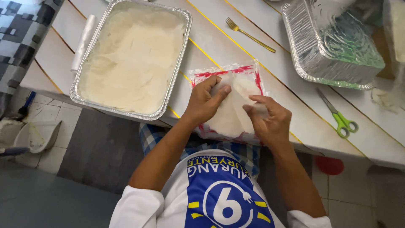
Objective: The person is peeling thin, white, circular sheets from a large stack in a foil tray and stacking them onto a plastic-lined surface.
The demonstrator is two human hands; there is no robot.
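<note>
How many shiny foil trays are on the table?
2. One foil tray, full of pale dough, sits at the left hand's side. The other foil tray is at the far right, past the scissors. More may lie outside the picture.

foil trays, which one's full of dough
The large foil tray at the person's left, beside the plastic bag under both hands, is filled with pale dough. The other foil tray, at the far right, holds only crumpled clear plastic.
</note>
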